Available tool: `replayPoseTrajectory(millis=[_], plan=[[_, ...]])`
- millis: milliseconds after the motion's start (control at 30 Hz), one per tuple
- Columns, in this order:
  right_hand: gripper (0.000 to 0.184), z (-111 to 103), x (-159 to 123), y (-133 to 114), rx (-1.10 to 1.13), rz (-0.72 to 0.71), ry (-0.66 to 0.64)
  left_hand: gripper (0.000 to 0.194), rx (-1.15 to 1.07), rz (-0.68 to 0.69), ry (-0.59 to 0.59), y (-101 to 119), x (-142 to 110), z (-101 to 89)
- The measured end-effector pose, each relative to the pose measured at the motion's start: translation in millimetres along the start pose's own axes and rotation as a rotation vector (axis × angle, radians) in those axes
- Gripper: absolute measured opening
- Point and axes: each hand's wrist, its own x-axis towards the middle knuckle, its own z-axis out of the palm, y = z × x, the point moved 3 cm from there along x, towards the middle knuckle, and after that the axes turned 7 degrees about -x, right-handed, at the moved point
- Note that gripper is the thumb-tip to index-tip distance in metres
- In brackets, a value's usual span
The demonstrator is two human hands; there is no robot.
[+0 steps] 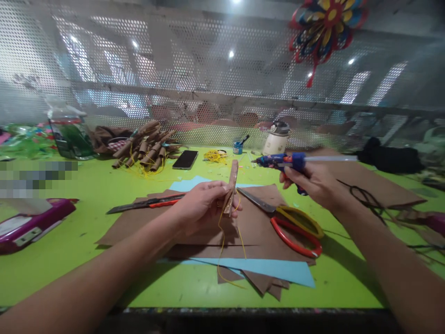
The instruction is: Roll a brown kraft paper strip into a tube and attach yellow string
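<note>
Between the fingers of my left hand (205, 204) is a narrow folded strip of brown paper (233, 178), held upright. A thin yellow string (221, 253) hangs from the strip in two ends. My right hand (318, 183) is wrapped round a blue glue gun (285, 161), its nozzle pointing left, near but apart from the strip's top. A clear glue stick (330, 158) juts from the gun's rear. Below lie brown paper sheets (139, 227), scissors (295, 232) with red and yellow handles, and a red-and-black cutting tool (149, 202) partly behind my left hand.
Farther back stand rolled brown paper pieces (149, 150), a phone (185, 159), a yellow string bundle (215, 156), a blue jar (238, 147) and a cream bottle (276, 139). A purple device (38, 225) is at left. Light blue paper (278, 269) sticks out in front; black cord (368, 199) lies at right.
</note>
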Motion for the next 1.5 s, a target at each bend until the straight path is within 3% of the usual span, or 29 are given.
replayPoseTrajectory(millis=[100,267,367,433,533,567,633,733,833,967,1200,1500], plan=[[0.036,3.8,10.5,25.8,-0.325,0.029,0.115,0.016,0.063,0.042,0.055,-1.1,1.5,-0.3],[0.027,15.3,21.8,83.2,-0.723,0.061,-0.078,0.015,0.149,0.059,0.133,-0.6,4.0,-0.7],[0.028,15.1,23.0,96.7,-0.742,0.108,-0.149,0.014,0.179,0.068,0.164,0.5,2.5,1.0],[0.030,12.5,22.1,79.7,-0.679,0.117,-0.067,0.014,0.160,0.080,0.184,0.1,1.0,2.7],[0.020,14.2,13.8,20.1,-0.385,0.081,0.151,0.013,0.100,0.102,0.213,-3.3,0.8,3.5],[0.021,20.6,9.2,-2.1,-0.213,0.063,0.132,0.014,0.089,0.108,0.219,-5.0,1.6,3.1],[0.027,40.8,-1.5,-41.5,0.053,0.008,-0.023,0.015,0.102,0.128,0.230,-7.9,3.8,1.5],[0.032,68.8,-14.8,-71.3,0.105,-0.020,-0.091,0.015,0.138,0.169,0.258,-9.3,6.0,-0.6],[0.034,85.3,-17.8,-73.8,0.050,0.006,-0.081,0.016,0.131,0.199,0.268,-7.6,5.1,1.1],[0.034,88.4,-14.5,-72.7,0.046,0.068,-0.031,0.016,0.108,0.214,0.240,-5.5,2.0,5.1],[0.025,93.5,-19.9,-67.5,0.367,0.156,-0.122,0.016,0.097,0.220,0.257,-9.1,3.7,-0.1],[0.018,95.3,-26.0,-66.7,0.499,0.275,-0.177,0.012,-0.059,0.141,0.252,-17.1,7.1,-3.6]])
